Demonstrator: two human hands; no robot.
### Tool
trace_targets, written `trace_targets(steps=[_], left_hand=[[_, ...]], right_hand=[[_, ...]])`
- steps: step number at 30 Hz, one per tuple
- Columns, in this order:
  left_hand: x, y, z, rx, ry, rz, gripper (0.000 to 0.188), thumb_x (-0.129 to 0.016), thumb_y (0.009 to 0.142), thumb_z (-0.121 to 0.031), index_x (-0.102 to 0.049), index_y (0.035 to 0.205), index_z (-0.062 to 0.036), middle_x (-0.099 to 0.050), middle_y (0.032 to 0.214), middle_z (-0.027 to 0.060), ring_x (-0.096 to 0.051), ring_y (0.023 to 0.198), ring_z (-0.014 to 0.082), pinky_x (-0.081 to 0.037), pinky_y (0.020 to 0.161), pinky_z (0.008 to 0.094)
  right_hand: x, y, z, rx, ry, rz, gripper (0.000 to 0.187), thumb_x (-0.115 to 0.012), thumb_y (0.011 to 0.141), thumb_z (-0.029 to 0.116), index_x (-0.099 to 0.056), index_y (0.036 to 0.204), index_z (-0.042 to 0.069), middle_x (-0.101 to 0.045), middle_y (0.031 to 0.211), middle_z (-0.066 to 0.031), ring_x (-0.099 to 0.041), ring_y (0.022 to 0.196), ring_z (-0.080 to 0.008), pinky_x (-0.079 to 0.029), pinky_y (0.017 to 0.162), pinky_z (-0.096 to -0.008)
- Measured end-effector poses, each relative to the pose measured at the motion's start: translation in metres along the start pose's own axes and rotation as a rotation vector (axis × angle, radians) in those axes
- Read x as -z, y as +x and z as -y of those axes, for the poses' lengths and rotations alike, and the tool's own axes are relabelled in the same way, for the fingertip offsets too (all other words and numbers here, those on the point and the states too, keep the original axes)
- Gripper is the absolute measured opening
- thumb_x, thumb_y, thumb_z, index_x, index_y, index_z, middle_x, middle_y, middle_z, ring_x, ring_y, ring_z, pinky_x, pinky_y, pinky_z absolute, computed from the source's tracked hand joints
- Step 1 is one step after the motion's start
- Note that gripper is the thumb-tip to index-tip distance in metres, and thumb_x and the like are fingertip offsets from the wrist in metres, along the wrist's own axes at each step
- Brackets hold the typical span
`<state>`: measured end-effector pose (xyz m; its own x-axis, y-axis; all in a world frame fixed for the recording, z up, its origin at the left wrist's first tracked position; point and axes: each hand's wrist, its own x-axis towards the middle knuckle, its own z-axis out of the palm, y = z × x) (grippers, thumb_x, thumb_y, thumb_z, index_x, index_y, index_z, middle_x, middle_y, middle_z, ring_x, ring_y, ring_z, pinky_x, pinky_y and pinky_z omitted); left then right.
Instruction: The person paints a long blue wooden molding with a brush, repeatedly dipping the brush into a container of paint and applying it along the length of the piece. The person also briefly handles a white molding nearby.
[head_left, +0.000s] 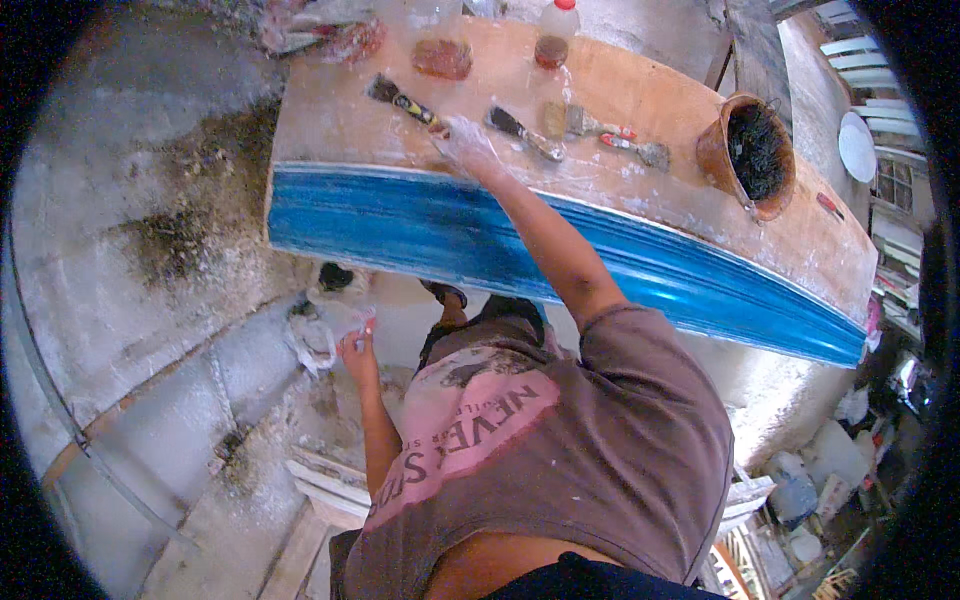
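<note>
My right hand (467, 147), coated with white dust, reaches over the near edge of the wooden work surface (610, 90). Its fingers close on the handle end of a dark-bristled paintbrush (408, 104) with a yellow-and-black handle. Just right of it lies a second dark brush (525, 134). Low beside my body, my left hand (357, 342) has curled fingers; what they hold, if anything, is too blurred to name. Farther right on the surface are a pale block (554, 120), a pale-bristled brush (590, 124) and a red-handled brush (637, 150).
A brown bucket (714, 150) with dark stringy material stands on the right, near a small red-handled tool (830, 206). At the back are a red-capped bottle (552, 45) and a container of reddish-brown contents (442, 58). A glossy blue panel (420, 220) runs along the surface's near side.
</note>
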<state>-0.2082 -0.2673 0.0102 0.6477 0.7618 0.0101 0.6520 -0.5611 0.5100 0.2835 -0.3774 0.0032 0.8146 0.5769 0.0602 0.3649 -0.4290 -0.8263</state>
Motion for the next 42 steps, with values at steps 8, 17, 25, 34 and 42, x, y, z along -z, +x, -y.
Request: trace_targets(steps=[8, 17, 25, 34, 42], left_hand=[[-0.014, -0.296, 0.070, 0.321, 0.539, 0.578, 0.015, -0.060, 0.087, -0.023, -0.067, 0.094, -0.0111, -0.066, 0.098, 0.0095, -0.062, 0.094, 0.0255, -0.048, 0.080, 0.0439], [-0.084, -0.393, 0.054, 1.112, -0.302, -0.290, 0.021, -0.057, 0.078, -0.023, -0.063, 0.077, -0.0030, -0.064, 0.077, 0.0211, -0.062, 0.074, 0.0379, -0.046, 0.066, 0.0460], [-0.078, -0.429, 0.022, 0.919, -0.566, -0.656, 0.011, -0.059, 0.071, -0.013, -0.063, 0.077, -0.0045, -0.066, 0.075, 0.0145, -0.063, 0.068, 0.0316, -0.050, 0.064, 0.0422], [-0.235, -0.691, -0.041, 1.184, -0.224, -0.513, 0.019, -0.058, 0.077, -0.023, -0.065, 0.081, -0.0058, -0.066, 0.077, 0.0133, -0.064, 0.070, 0.0287, -0.051, 0.065, 0.0429], [-0.312, -0.765, -0.232, 2.235, -0.901, -1.514, 0.034, -0.052, 0.089, -0.032, -0.070, 0.096, -0.0032, -0.070, 0.090, 0.0198, -0.067, 0.089, 0.0303, -0.050, 0.082, 0.0439]], right_hand=[[0.094, -0.052, -0.029, -0.213, -0.269, -0.022, 0.031, -0.062, 0.088, 0.027, -0.070, 0.110, 0.006, -0.069, 0.103, -0.0173, -0.066, 0.099, -0.0329, -0.050, 0.085, -0.0413], [0.098, -0.104, -0.034, 0.057, 0.256, 0.110, 0.039, -0.066, 0.090, 0.016, -0.058, 0.121, -0.008, -0.064, 0.114, -0.0179, -0.062, 0.107, -0.0257, -0.053, 0.089, -0.0365], [-0.070, -0.234, 0.257, 0.429, 0.259, 0.696, 0.027, -0.065, 0.091, 0.018, -0.068, 0.111, -0.001, -0.067, 0.101, -0.0089, -0.061, 0.084, -0.0198, -0.050, 0.078, -0.0321], [-0.189, -0.585, 0.318, 0.973, 0.169, 1.466, 0.021, -0.065, 0.092, 0.017, -0.070, 0.106, 0.002, -0.068, 0.093, -0.0061, -0.060, 0.081, -0.0122, -0.049, 0.074, -0.0285], [-0.221, -0.823, 0.300, 1.331, -0.097, 2.145, 0.023, -0.065, 0.092, 0.019, -0.070, 0.108, 0.003, -0.071, 0.099, -0.0082, -0.066, 0.088, -0.0172, -0.051, 0.083, -0.0318]])
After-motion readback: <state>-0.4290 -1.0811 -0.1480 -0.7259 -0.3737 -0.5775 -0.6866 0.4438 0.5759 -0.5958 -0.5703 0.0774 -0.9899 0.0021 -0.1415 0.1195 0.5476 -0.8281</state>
